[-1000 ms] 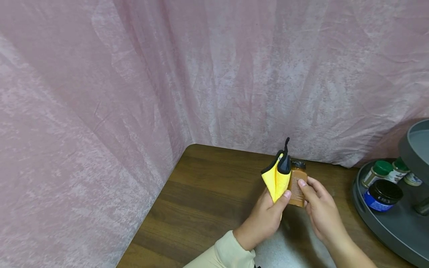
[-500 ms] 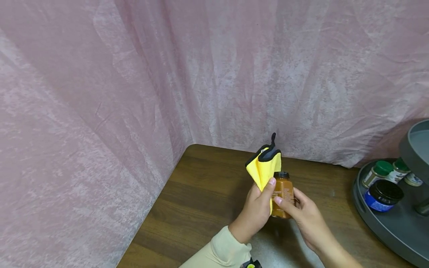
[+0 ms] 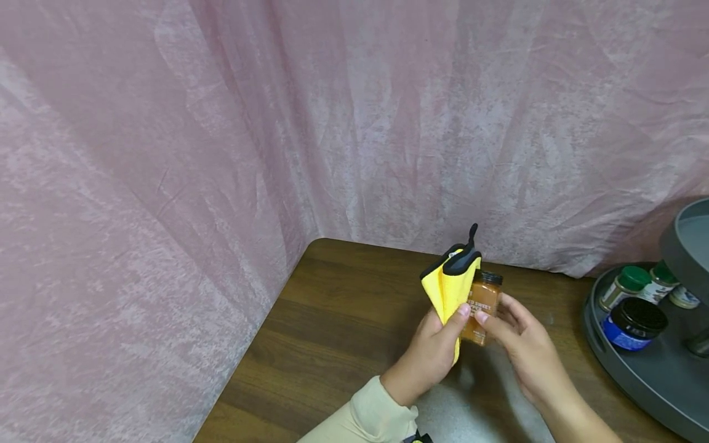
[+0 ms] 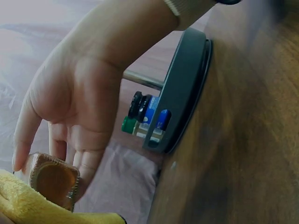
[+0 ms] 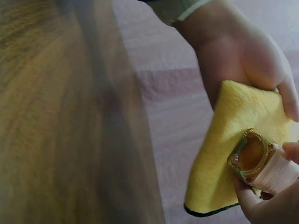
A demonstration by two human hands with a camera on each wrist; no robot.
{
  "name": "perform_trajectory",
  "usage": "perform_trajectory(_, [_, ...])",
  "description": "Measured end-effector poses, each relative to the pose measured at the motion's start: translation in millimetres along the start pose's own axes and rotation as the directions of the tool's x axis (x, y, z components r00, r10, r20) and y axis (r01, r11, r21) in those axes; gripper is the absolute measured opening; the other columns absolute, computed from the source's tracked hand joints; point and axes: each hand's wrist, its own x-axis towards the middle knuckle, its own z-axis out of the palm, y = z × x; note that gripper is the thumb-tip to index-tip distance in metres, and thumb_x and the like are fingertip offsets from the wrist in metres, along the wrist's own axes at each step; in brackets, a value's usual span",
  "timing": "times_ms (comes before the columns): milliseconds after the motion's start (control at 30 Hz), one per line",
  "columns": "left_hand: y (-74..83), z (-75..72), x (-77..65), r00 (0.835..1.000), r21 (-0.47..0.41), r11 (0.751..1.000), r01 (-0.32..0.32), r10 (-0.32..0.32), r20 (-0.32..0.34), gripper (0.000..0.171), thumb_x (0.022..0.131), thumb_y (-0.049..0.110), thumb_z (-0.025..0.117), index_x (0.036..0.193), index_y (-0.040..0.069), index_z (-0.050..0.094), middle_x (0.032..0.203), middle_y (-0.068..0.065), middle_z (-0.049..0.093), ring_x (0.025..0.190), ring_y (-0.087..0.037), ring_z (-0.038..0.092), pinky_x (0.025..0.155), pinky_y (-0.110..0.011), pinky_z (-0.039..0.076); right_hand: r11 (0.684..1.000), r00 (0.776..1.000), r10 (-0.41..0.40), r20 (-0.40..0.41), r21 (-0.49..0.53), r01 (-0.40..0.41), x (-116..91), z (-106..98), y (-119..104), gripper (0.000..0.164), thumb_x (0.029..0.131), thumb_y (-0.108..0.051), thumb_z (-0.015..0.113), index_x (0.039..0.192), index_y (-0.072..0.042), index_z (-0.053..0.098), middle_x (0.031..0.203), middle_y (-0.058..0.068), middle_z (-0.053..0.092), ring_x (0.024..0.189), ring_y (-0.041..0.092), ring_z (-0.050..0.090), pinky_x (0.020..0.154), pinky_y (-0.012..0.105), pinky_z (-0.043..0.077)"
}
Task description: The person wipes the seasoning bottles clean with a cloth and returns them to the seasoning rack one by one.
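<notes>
My left hand (image 3: 426,357) grips a folded yellow cloth (image 3: 445,292) with black edging and a black loop on top. The right hand (image 3: 532,351) holds a squarish spice bottle (image 3: 485,299) of orange-brown powder, black lid up, thumb on its label. The cloth lies against the bottle's left side, between it and the left palm. From below, the left wrist view shows the bottle's base (image 4: 53,182) in the right fingers, above the table. In the right wrist view the cloth (image 5: 210,154) spreads behind the bottle, hiding part of the left hand.
To the right stands a dark grey two-tier round tray (image 3: 604,363). Its lower tier bears a black-lidded jar with a blue label (image 3: 631,329) and several smaller jars, two green-lidded (image 3: 633,278). The wooden table (image 3: 332,326) meets pink curtains (image 3: 388,123) at the back and left.
Both hands, with cloth and bottle, went left and toward the body, then back right and away. The bottle has turned, bringing its front label into view beside the cloth.
</notes>
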Motion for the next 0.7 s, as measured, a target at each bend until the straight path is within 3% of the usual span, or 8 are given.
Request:
perform_trajectory(200, [-4.7, 7.7, -4.1, 0.998, 0.022, 1.0, 0.013, -0.015, 0.055, 0.04, 0.108, 0.03, 0.046, 0.143, 0.011, 0.047, 0.134, -0.002, 0.058, 0.119, -0.004, 0.054, 0.106, -0.021, 0.043, 0.986, 0.997, -0.022, -0.073, 0.165, 0.034, 6, -14, -1, 0.051, 0.103, -0.015, 0.058, 0.148, -0.006, 0.035, 0.129, -0.002, 0.051, 0.116, 0.003, 0.056, 0.093, 0.014, 0.051])
perform_trajectory(300, [-5.4, 10.2, -5.7, 0.998, 0.053, 0.998, 0.017, -0.02, 0.052, 0.04, 0.107, 0.031, 0.047, 0.143, 0.012, 0.046, 0.133, 0.0, 0.059, 0.119, -0.003, 0.054, 0.106, -0.021, 0.043, 0.98, 0.995, -0.023, -0.1, 0.196, 0.042, 9, -17, 0, 0.049, 0.103, -0.013, 0.057, 0.147, -0.007, 0.036, 0.129, -0.001, 0.05, 0.115, 0.004, 0.057, 0.092, 0.015, 0.052])
perform_trajectory(533, [-5.5, 8.8, -4.6, 1.0, 0.07, 0.998, -0.008, 0.007, 0.017, 0.039, 0.108, 0.031, 0.045, 0.142, 0.014, 0.047, 0.134, 0.0, 0.058, 0.12, -0.004, 0.054, 0.107, -0.024, 0.044, 0.995, 0.997, -0.027, -0.073, 0.092, 0.033, 6, -13, -1, 0.058, 0.104, -0.017, 0.058, 0.153, -0.007, 0.03, 0.123, -0.009, 0.06, 0.106, 0.003, 0.064, 0.084, 0.019, 0.055])
perform_trajectory(700, [-4.6, 3.2, -1.9, 1.0, 0.047, 0.999, -0.019, 0.02, -0.018, 0.035, 0.108, 0.032, 0.044, 0.139, 0.015, 0.048, 0.129, -0.002, 0.059, 0.116, -0.005, 0.055, 0.104, -0.025, 0.045, 0.999, 0.999, -0.043, -0.015, -0.01, 0.043, 1, -5, -1, 0.054, 0.104, -0.015, 0.057, 0.149, -0.007, 0.031, 0.115, -0.011, 0.068, 0.096, 0.007, 0.07, 0.077, 0.028, 0.059])
